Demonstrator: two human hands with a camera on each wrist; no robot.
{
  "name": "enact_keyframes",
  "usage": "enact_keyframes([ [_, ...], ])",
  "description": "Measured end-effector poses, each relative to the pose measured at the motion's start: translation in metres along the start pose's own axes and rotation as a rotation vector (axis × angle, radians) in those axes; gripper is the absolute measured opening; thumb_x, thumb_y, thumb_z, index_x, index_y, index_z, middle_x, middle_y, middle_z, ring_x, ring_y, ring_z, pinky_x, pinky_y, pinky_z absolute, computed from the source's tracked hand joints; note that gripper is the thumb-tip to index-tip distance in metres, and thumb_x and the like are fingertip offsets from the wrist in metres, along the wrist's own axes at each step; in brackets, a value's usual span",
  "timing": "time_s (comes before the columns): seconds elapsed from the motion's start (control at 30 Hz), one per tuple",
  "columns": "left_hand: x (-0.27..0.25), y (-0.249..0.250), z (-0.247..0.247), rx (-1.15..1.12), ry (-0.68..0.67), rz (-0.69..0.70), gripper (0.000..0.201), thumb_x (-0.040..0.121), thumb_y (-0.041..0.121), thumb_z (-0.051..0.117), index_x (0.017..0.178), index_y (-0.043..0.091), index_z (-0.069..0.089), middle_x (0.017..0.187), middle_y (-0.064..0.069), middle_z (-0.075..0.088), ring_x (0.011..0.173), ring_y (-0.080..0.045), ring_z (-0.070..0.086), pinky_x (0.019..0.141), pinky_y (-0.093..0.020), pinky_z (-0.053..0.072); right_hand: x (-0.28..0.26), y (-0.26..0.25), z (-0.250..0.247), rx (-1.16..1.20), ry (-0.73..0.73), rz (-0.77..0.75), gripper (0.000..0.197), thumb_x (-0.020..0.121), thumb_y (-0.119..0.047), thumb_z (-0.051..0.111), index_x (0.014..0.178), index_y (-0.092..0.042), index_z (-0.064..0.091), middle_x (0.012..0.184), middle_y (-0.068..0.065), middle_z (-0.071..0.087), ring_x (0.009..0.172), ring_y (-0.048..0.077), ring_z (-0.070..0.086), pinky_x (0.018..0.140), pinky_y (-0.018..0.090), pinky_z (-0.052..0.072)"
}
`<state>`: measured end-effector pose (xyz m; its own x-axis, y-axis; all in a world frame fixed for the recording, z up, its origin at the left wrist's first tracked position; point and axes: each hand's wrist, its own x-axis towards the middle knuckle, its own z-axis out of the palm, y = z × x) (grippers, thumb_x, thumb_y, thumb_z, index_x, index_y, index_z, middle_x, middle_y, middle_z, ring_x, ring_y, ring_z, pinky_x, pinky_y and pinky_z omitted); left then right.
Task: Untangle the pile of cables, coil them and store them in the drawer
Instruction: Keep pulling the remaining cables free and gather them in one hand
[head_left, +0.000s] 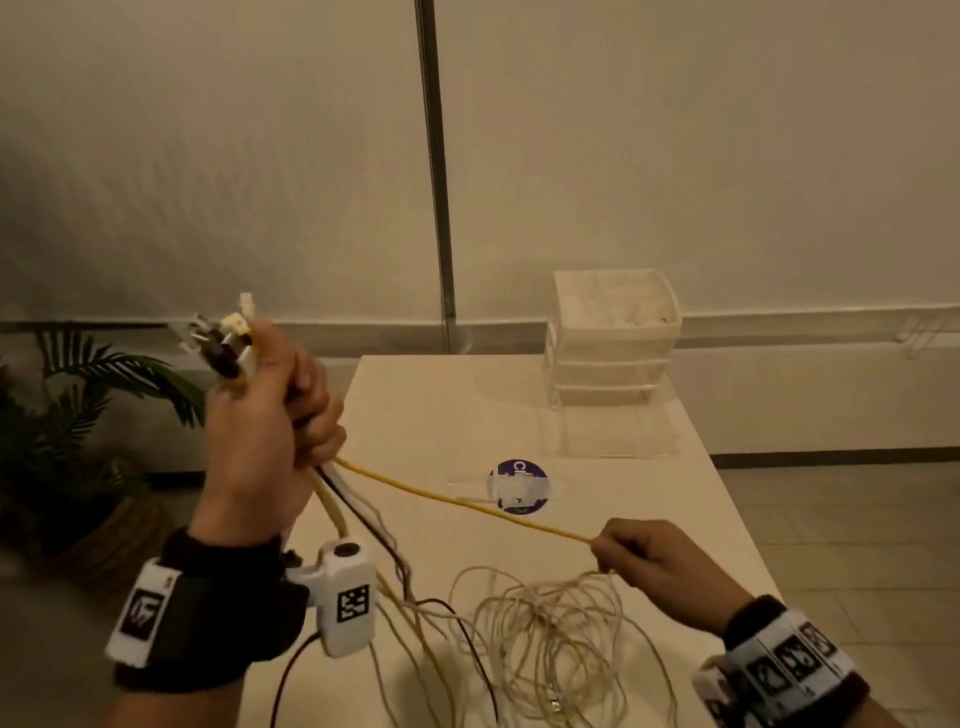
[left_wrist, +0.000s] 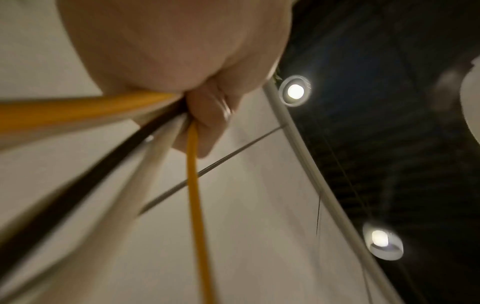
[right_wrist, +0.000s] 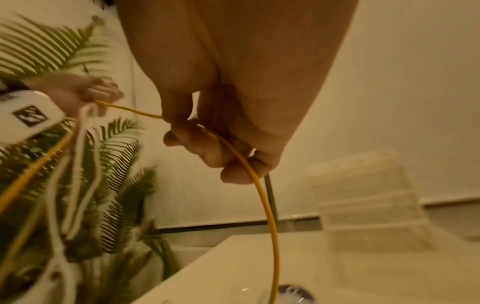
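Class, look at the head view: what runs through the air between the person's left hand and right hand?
A taut stretch of yellow cable spans from the left hand to the right hand, above the round purple sticker on the table. The head view shows it.

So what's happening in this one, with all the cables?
A person is sorting a cable tangle. The left hand grips a raised bunch of cable ends, while the right hand holds one yellow cable stretched out from it. The loose tangle lies on the table; the drawer unit stands behind.

Yellow cable (head_left: 467, 503) taut above table, tangled cable pile (head_left: 545, 639) beneath
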<state>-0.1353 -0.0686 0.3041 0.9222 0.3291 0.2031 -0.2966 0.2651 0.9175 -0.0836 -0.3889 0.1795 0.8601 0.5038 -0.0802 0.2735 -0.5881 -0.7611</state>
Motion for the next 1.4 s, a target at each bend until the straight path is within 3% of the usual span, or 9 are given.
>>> enact_keyframes([
  [0.1, -0.018, -0.012, 0.024, 0.551, -0.271, 0.02, 0.026, 0.094, 0.035, 0.055, 0.074, 0.025, 0.069, 0.046, 0.011, 0.048, 0.04, 0.0, 0.041, 0.039, -0.018, 0.035, 0.015, -0.01, -0.012, -0.049, 0.154, 0.01, 0.035, 0.093, -0.039, 0.055, 0.061, -0.023, 0.057, 0.052, -0.003, 0.048, 0.049, 0.005, 0.041, 0.055, 0.028, 0.034],
  [0.23, -0.041, -0.073, 0.066, 0.956, -0.534, 0.123, 0.012, 0.091, 0.025, 0.065, 0.085, 0.036, 0.069, 0.066, 0.022, 0.065, 0.066, 0.008, 0.058, 0.058, -0.015, 0.04, 0.029, -0.058, -0.01, 0.042, 0.152, -0.047, 0.038, 0.094, -0.03, 0.055, 0.061, -0.012, 0.056, 0.052, -0.006, 0.045, 0.049, 0.005, 0.037, 0.053, 0.025, 0.03],
  [0.4, -0.037, -0.093, 0.075, 0.915, -0.33, 0.165, 0.041, 0.086, 0.0, 0.056, 0.066, 0.035, 0.048, 0.057, 0.019, 0.051, 0.057, 0.005, 0.051, 0.049, -0.011, 0.031, 0.028, -0.08, -0.013, 0.507, 0.072, -0.026, 0.037, 0.099, -0.02, 0.047, 0.074, 0.007, 0.052, 0.058, 0.006, 0.039, 0.055, 0.018, 0.03, 0.053, 0.026, 0.027],
  [0.57, -0.007, -0.081, 0.071, 0.831, -0.028, 0.192, 0.023, 0.089, 0.001, 0.057, 0.094, 0.016, 0.074, 0.08, 0.006, 0.068, 0.068, -0.007, 0.057, 0.065, -0.025, 0.043, 0.025, -0.069, -0.009, 0.481, 0.073, -0.097, 0.029, 0.101, -0.017, 0.043, 0.091, -0.002, 0.066, 0.061, 0.006, 0.052, 0.055, 0.018, 0.043, 0.057, 0.022, 0.04],
  [0.7, 0.031, -0.052, 0.05, 0.564, 0.36, 0.234, 0.015, 0.085, 0.019, 0.063, 0.072, 0.026, 0.067, 0.068, 0.004, 0.061, 0.059, -0.018, 0.05, 0.056, -0.036, 0.039, 0.026, -0.038, 0.008, 0.415, 0.102, -0.094, 0.028, 0.101, -0.013, 0.041, 0.084, -0.001, 0.06, 0.06, 0.0, 0.05, 0.056, 0.014, 0.043, 0.06, 0.025, 0.039],
  [0.9, 0.03, -0.034, 0.026, 0.452, 0.501, 0.305, 0.012, 0.076, 0.041, 0.064, 0.083, 0.034, 0.07, 0.082, -0.012, 0.068, 0.082, -0.05, 0.062, 0.065, -0.057, 0.051, 0.038, -0.023, 0.019, 0.324, 0.22, -0.041, 0.026, 0.1, -0.014, 0.044, 0.079, -0.008, 0.059, 0.06, -0.002, 0.046, 0.057, 0.012, 0.041, 0.059, 0.027, 0.036],
  [1.03, 0.001, -0.042, 0.035, 0.744, 0.364, 0.453, 0.018, 0.093, 0.019, 0.062, 0.109, 0.017, 0.069, 0.069, 0.009, 0.061, 0.06, -0.009, 0.054, 0.058, -0.02, 0.047, 0.044, -0.031, 0.015, 0.431, 0.343, -0.039, 0.028, 0.1, -0.013, 0.044, 0.077, -0.005, 0.057, 0.059, 0.006, 0.044, 0.057, 0.017, 0.038, 0.058, 0.031, 0.034],
  [1.2, -0.03, -0.076, 0.07, 0.761, -0.312, 0.327, 0.052, 0.081, -0.013, 0.057, 0.113, 0.027, 0.069, 0.092, 0.019, 0.073, 0.079, 0.002, 0.066, 0.07, -0.013, 0.049, 0.044, -0.061, 0.005, 0.347, 0.168, -0.246, 0.036, 0.098, -0.013, 0.047, 0.067, -0.027, 0.06, 0.059, -0.005, 0.049, 0.057, 0.008, 0.043, 0.061, 0.018, 0.038],
  [1.4, -0.026, -0.081, 0.079, 0.935, -0.282, 0.362, 0.036, 0.075, -0.013, 0.049, 0.089, 0.017, 0.066, 0.054, 0.018, 0.045, 0.051, 0.001, 0.049, 0.045, -0.007, 0.029, 0.035, -0.066, -0.004, 0.308, 0.125, -0.333, 0.025, 0.099, -0.014, 0.046, 0.088, -0.02, 0.067, 0.064, -0.008, 0.055, 0.062, 0.003, 0.049, 0.063, 0.015, 0.04],
])
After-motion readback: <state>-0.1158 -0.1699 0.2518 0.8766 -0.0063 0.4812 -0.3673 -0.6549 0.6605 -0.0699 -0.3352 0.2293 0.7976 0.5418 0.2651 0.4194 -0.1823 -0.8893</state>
